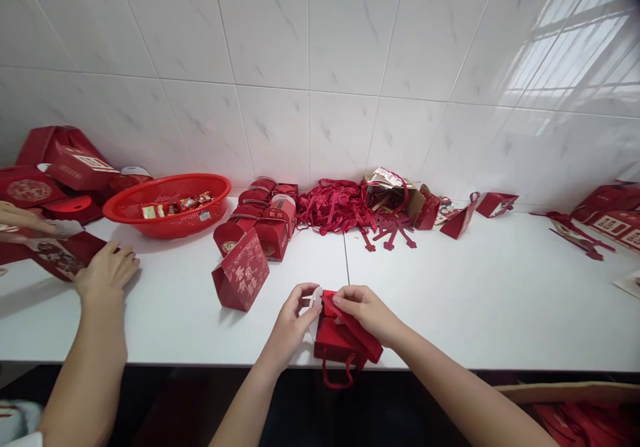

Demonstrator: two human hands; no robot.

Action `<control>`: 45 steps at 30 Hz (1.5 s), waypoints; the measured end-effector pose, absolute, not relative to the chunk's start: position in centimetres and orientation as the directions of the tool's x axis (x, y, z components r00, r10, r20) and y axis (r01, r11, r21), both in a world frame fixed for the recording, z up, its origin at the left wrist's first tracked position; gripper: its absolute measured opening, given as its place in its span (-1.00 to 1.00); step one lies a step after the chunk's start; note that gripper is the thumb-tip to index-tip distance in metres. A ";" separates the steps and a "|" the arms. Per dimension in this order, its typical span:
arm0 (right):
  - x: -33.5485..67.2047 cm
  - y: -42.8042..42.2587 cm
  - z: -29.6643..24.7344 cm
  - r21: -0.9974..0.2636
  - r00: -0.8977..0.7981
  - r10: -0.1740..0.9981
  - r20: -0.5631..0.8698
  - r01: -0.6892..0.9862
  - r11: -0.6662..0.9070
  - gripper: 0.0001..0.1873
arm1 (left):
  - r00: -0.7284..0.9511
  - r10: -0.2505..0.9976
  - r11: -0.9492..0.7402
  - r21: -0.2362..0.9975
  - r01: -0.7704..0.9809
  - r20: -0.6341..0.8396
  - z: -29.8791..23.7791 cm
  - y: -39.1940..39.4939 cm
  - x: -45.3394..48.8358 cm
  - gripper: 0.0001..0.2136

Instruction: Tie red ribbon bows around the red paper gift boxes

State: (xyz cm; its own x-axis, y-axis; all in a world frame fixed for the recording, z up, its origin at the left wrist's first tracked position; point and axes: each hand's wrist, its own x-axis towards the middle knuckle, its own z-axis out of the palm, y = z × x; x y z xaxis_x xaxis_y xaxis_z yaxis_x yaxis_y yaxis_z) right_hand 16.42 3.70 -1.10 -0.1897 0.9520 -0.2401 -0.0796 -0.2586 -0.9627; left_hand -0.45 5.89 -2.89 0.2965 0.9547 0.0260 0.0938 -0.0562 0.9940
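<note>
My left hand point(295, 320) and my right hand point(367, 310) meet over a small red gift box point(340, 340) at the front edge of the white table point(450, 300). Both hands pinch the box's top, where a white flap shows between the left fingers. A red ribbon handle hangs down from the box over the table edge. A folded red box point(241, 278) with gold lettering stands just left of my hands.
A co-worker's hand point(107, 270) rests on a flat red box point(63, 255) at the left. A red basket point(170, 205) holds small packets. Several finished red boxes point(265, 220), a heap of red ribbons point(340, 208) and loose red cartons line the tiled wall.
</note>
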 end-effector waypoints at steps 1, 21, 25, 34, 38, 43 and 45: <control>16.4 3.8 -1.0 -0.963 -0.186 0.950 -0.250 -0.050 -0.263 -0.63 | 0.301 0.953 -0.048 0.996 0.079 0.022 -3.0 5.8 -0.6 -0.76; 15.5 4.1 -0.7 -0.958 -0.149 0.965 -0.214 0.228 -0.177 -0.75 | 0.346 0.938 -0.042 0.998 0.045 0.023 -3.3 5.9 0.2 -0.73; 15.5 4.2 -0.7 -0.951 -0.124 0.972 -0.200 0.263 -0.162 -0.79 | 0.341 0.938 -0.099 0.991 0.091 0.062 -3.1 6.0 0.3 -0.79; 15.6 3.9 -0.6 -0.953 -0.115 0.978 -0.176 0.268 -0.140 -0.80 | 0.343 0.933 -0.166 0.978 0.127 0.114 -3.1 5.9 0.5 -0.82; 15.7 3.8 -0.6 -0.960 -0.115 0.982 -0.150 0.256 -0.117 -0.78 | 0.344 0.930 -0.189 0.971 0.145 0.129 -3.5 6.0 0.4 -0.82; 15.7 3.9 -1.2 -0.971 -0.115 0.985 -0.132 0.214 -0.105 -0.77 | 0.338 0.927 -0.235 0.953 0.190 0.162 -4.1 6.1 0.5 -0.78; 15.8 3.9 -1.4 -0.977 -0.091 0.987 -0.134 0.177 -0.116 -0.80 | 0.330 0.928 -0.256 0.941 0.220 0.175 -4.3 6.3 0.3 -0.77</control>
State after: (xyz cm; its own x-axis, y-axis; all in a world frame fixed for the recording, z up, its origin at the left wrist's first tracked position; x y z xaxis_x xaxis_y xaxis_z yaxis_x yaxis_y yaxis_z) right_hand 15.76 3.90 -1.39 -0.0911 0.9868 -0.1341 0.1769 -0.1165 -0.9773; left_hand 0.35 6.29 -4.30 0.3295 0.9278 0.1749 0.2202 -0.2556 0.9414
